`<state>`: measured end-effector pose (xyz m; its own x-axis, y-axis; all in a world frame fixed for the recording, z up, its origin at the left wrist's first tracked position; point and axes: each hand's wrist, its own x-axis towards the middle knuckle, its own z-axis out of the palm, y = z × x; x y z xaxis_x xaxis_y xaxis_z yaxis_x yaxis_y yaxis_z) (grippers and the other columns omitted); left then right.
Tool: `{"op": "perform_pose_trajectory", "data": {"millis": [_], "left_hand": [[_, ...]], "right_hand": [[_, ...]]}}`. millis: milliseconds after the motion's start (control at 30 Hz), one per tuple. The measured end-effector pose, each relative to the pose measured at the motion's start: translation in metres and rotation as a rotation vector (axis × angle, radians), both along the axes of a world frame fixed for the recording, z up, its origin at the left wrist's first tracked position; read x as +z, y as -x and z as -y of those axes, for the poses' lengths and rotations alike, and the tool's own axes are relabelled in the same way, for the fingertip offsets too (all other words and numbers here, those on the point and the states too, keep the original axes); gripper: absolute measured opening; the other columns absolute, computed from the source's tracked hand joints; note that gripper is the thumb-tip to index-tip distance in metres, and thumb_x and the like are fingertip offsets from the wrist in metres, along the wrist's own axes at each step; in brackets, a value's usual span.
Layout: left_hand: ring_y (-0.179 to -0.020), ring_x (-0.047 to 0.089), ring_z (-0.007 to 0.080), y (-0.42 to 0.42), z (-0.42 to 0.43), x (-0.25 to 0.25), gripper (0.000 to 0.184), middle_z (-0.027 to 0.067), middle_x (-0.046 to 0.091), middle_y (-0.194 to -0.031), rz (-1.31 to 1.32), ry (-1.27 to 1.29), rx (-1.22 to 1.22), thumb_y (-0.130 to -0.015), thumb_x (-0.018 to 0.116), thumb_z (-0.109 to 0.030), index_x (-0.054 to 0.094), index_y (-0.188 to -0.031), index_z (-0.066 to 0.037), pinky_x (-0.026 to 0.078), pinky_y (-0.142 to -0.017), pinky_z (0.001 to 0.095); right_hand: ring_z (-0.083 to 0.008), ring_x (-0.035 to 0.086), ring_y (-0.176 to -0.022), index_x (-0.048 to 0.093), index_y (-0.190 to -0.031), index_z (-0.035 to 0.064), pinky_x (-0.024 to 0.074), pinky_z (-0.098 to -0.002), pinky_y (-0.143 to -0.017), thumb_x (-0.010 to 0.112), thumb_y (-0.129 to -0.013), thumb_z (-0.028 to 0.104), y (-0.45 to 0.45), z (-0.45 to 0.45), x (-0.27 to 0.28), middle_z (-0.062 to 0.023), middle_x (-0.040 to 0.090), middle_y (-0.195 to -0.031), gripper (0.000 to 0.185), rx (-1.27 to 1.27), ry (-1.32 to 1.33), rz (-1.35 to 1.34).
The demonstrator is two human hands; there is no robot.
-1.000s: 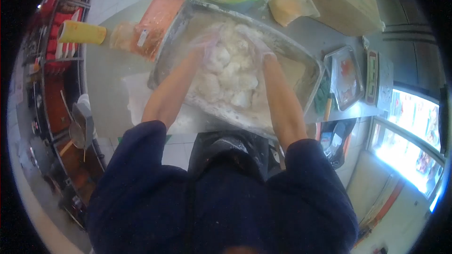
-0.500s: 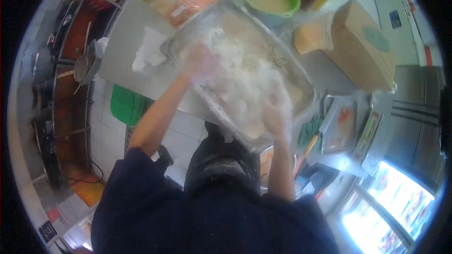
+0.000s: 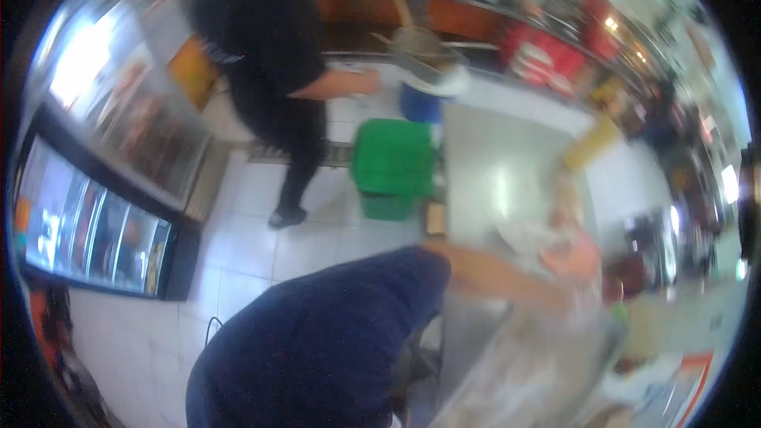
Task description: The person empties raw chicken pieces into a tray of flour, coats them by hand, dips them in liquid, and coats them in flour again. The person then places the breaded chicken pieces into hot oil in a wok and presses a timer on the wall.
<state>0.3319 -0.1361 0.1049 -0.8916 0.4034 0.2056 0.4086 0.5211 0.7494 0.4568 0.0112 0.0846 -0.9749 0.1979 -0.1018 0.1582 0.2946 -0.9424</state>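
My left arm reaches over the metal counter to the floury tray [image 3: 515,376] at the lower right. At its far end, my left hand [image 3: 580,299] is smeared by motion and whitish with flour; its fingers cannot be made out. Close by lie a pinkish-orange packet [image 3: 575,256] and a white cloth or bag [image 3: 527,236]. Only part of the tray shows, with pale powder in it. My right hand is out of view.
A co-worker in black [image 3: 261,47] stands on the tiled floor, one forearm stretched out. A green lidded bin [image 3: 392,162] stands beside the metal counter [image 3: 487,166]. Beyond it is a blue bucket [image 3: 420,103] with a pan above. Lit glass-door fridges [image 3: 99,210] stand at left.
My view has swung to the left, bringing in the co-worker and fridges. The tray has shifted to the lower right of view. My right hand, earlier over the flour, has left the view.
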Motion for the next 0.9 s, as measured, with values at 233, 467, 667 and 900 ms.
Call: {"op": "perform_pose_trajectory", "data": {"millis": [233, 467, 667, 900], "left_hand": [[-0.088, 0.066, 0.0329, -0.102, 0.245, -0.028, 0.045, 0.025, 0.065, -0.096, 0.29, -0.236, 0.023, -0.077, 0.072, -0.03, 0.063, -0.101, 0.007, 0.053, -0.078, 0.0453], [-0.084, 0.066, 0.0351, -0.096, 0.482, -0.008, 0.045, 0.0269, 0.065, -0.09, 0.335, -0.389, -0.001, -0.075, 0.072, -0.033, 0.064, -0.094, 0.008, 0.053, -0.075, 0.0476], [-0.08, 0.066, 0.037, -0.028, 0.713, -0.031, 0.046, 0.0285, 0.065, -0.085, 0.288, -0.405, 0.071, -0.074, 0.071, -0.035, 0.065, -0.088, 0.009, 0.053, -0.073, 0.0495], [-0.078, 0.065, 0.0405, 0.061, 1.167, 0.0, 0.058, 0.0314, 0.063, -0.085, 0.586, -0.332, 0.657, -0.077, 0.071, -0.044, 0.062, -0.086, 0.012, 0.051, -0.073, 0.0529]], "right_hand": [[-0.02, 0.057, -0.102, 0.053, -0.127, 0.0005, 0.0481, -0.0345, -0.085, 0.067, -0.088, 0.017, 0.045, 0.301, -0.002, -0.0111, 0.057, -0.121, 0.044, 0.094, -0.005, 0.001], [-0.0201, 0.058, -0.095, 0.055, -0.121, -0.0006, 0.0493, -0.0343, -0.08, 0.067, -0.087, 0.015, 0.064, 0.593, -0.001, -0.011, 0.06, -0.114, 0.039, 0.138, 0.017, 0.055], [-0.0202, 0.06, -0.089, 0.058, -0.117, -0.0016, 0.0502, -0.0341, -0.076, 0.067, -0.087, 0.013, 0.124, 0.843, -0.058, -0.011, 0.062, -0.108, 0.034, 0.084, 0.083, 0.105], [-0.0202, 0.061, -0.082, 0.06, -0.111, -0.0028, 0.0514, -0.0338, -0.071, 0.066, -0.086, 0.011, 0.188, 1.171, -0.045, -0.011, 0.065, -0.101, 0.029, 0.114, 0.135, 0.179]]}}
